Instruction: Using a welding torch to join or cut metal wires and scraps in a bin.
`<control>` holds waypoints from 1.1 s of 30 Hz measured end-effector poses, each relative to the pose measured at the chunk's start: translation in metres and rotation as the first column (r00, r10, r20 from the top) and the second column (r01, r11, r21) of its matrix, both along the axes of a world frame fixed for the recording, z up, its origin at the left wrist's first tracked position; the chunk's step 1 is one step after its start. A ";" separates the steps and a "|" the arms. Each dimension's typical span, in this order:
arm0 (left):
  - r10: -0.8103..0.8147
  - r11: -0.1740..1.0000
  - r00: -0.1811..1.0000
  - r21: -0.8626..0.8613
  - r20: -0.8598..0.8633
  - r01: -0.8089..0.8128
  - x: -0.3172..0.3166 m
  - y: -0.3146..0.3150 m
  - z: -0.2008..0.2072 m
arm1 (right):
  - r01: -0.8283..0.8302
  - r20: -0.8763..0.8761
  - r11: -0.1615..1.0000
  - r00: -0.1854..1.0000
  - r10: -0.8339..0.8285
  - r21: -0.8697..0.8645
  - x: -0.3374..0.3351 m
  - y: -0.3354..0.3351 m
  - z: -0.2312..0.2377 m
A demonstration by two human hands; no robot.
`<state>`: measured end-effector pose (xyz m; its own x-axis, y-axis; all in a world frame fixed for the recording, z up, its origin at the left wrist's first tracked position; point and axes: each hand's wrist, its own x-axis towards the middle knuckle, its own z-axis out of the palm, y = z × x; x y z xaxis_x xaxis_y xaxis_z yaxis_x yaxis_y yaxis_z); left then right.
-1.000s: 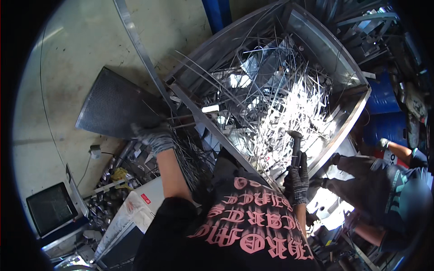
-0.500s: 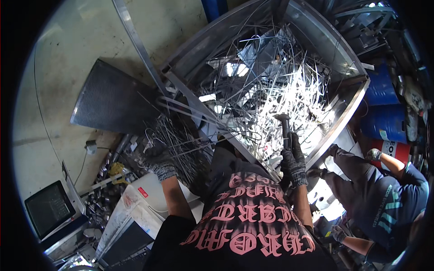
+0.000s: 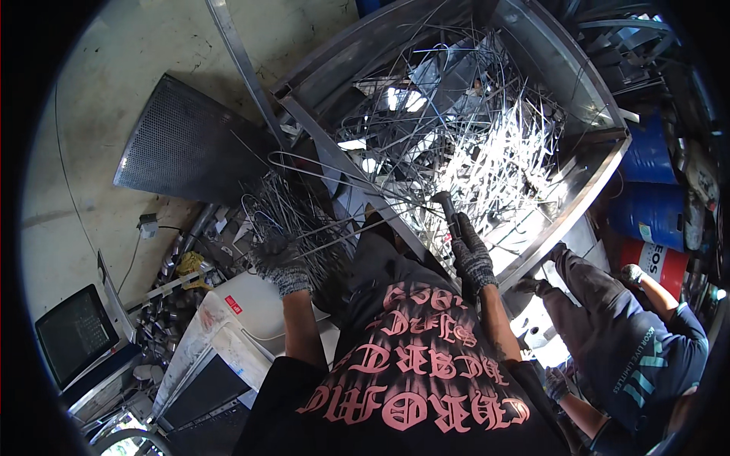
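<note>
My gloved right hand (image 3: 473, 258) wraps round the handle of a hammer (image 3: 445, 202). The hammer's head points away from me, over the near edge of a large metal bin (image 3: 553, 245). Inside the bin lies a tangle of thin metal rods and sheet scraps (image 3: 487, 144), partly washed out by bright light. To the left, my gloved left hand (image 3: 281, 266) is closed on a thin bent metal rod (image 3: 365, 230), which slants up toward the bin's near edge. Beside that hand stands a dense bundle of thin rods (image 3: 285, 209).
A perforated metal sheet (image 3: 186, 144) leans at the left, near a long metal bar (image 3: 243, 72). A white machine casing (image 3: 217, 327) and a screen (image 3: 76, 334) are at lower left. At right, a co-worker (image 3: 646, 342) works near blue drums (image 3: 646, 209) and a red-and-white drum (image 3: 660, 266).
My right hand has moved left and a little nearer to me with the hammer. The left hand has shifted slightly right. The whole view has also shifted a little.
</note>
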<state>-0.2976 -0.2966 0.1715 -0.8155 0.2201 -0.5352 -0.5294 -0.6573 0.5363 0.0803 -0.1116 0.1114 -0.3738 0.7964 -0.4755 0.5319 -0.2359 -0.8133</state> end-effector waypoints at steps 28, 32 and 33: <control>-0.066 0.991 0.996 0.117 0.062 0.058 0.026 0.043 -0.023 | -0.001 0.152 1.000 0.988 0.005 -0.030 0.010 0.008 -0.060; -0.134 0.940 0.991 0.314 -0.010 0.130 0.006 0.014 -0.064 | 0.020 0.110 0.998 0.994 -0.014 -0.058 0.007 0.008 -0.057; -0.135 0.941 0.991 0.312 -0.009 0.131 0.001 0.010 -0.074 | 0.037 0.114 0.995 0.993 -0.026 -0.096 0.005 0.009 -0.053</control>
